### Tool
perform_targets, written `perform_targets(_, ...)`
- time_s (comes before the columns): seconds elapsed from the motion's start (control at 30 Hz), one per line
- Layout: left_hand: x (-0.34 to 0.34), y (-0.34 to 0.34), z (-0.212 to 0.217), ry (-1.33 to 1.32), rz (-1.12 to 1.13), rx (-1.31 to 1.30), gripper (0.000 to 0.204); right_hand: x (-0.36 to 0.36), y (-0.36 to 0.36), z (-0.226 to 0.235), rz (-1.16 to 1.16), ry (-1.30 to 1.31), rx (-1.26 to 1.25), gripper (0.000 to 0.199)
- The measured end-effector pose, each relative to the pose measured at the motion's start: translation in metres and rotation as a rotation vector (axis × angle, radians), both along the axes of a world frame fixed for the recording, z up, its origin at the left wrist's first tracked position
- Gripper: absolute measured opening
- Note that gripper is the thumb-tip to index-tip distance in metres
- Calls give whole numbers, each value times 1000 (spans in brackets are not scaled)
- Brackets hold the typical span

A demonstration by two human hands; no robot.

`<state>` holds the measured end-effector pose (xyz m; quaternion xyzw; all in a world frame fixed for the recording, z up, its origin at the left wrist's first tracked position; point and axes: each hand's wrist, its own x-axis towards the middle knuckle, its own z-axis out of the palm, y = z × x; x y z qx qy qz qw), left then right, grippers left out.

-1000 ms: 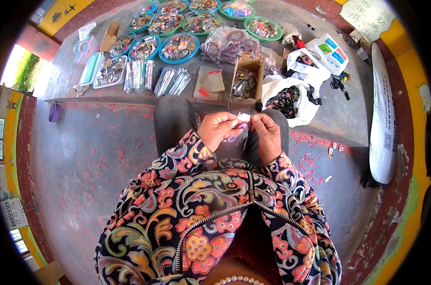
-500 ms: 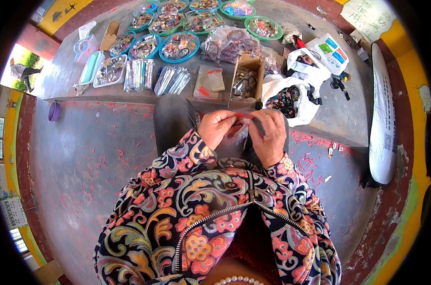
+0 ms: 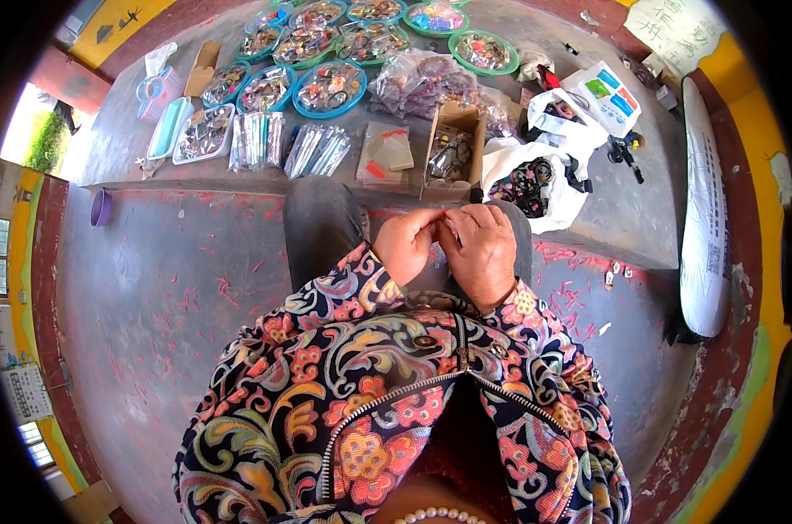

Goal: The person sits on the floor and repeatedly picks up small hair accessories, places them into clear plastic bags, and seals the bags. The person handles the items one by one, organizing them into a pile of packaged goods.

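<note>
My left hand (image 3: 406, 244) and my right hand (image 3: 480, 249) meet above my knees, fingertips pinched together. Between them is a small clear plastic bag with a red strip along its edge, now almost wholly covered by my fingers; only a trace of red shows at the fingertips. Both hands are closed on it, and its contents cannot be made out. Just beyond my hands, on the raised concrete ledge, lie a stack of flat clear bags with red edges (image 3: 384, 157) and an open cardboard box (image 3: 432, 179) of small packed items.
Blue and green baskets (image 3: 330, 112) of small bagged goods stand farther back. Bundles of silvery packets (image 3: 315, 151) lie left of the stack. At the right are a white plastic bag (image 3: 563, 205) and a long white sack (image 3: 703, 210). Red strips litter the floor; a purple bowl (image 3: 101, 208) sits left.
My hands have drawn closer together and my fingers have curled inward. The red strip and clear plastic that showed between them are now mostly hidden.
</note>
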<state>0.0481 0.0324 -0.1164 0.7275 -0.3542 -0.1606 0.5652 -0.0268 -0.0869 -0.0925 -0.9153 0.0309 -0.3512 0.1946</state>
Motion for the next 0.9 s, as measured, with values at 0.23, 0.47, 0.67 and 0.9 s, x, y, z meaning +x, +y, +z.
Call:
perform_targets(0.23, -1, -2, -1, -79, 16, 28, 24, 4, 2, -4, -44, -11, -117, 9)
perform_targets(0.47, -2, -2, -2, -80, 24, 41, 22, 7, 1, -6, -30, -53, 10, 8)
perform_targets(0.67, -4, -2, -3, 39, 43, -3, 18, 6, -3, -19, -20, -49, 337, 9)
perform_targets(0.9, -3, -2, -5, -299, 108, 44, 15, 7, -1, -8, -17, 72, 218, 7)
